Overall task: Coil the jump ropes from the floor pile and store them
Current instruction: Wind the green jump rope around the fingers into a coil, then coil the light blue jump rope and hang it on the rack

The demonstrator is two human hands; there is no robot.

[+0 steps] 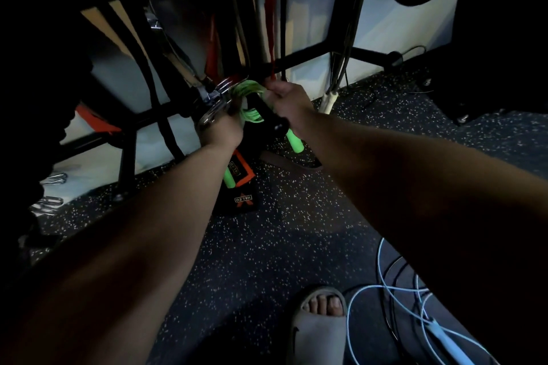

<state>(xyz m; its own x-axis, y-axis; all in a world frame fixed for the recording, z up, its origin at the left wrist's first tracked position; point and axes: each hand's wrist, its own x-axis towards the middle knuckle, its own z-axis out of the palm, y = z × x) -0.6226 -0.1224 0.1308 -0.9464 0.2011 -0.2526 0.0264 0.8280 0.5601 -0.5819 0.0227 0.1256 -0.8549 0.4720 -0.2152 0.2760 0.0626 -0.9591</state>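
The coiled green jump rope [247, 88] was gripped in curled fingers by the left hand [221, 129] and right hand [286, 102]; a pale blue rope [447, 344] was strewn on the floor [267, 246].

the scene is dimly lit. a dark rubber floor flecked with pale specks [267, 246] is spread across the lower half. a pale, smooth wall [400, 18] is met at its far edge, and a black metal-tube rack frame [299, 61] is set just before that wall.
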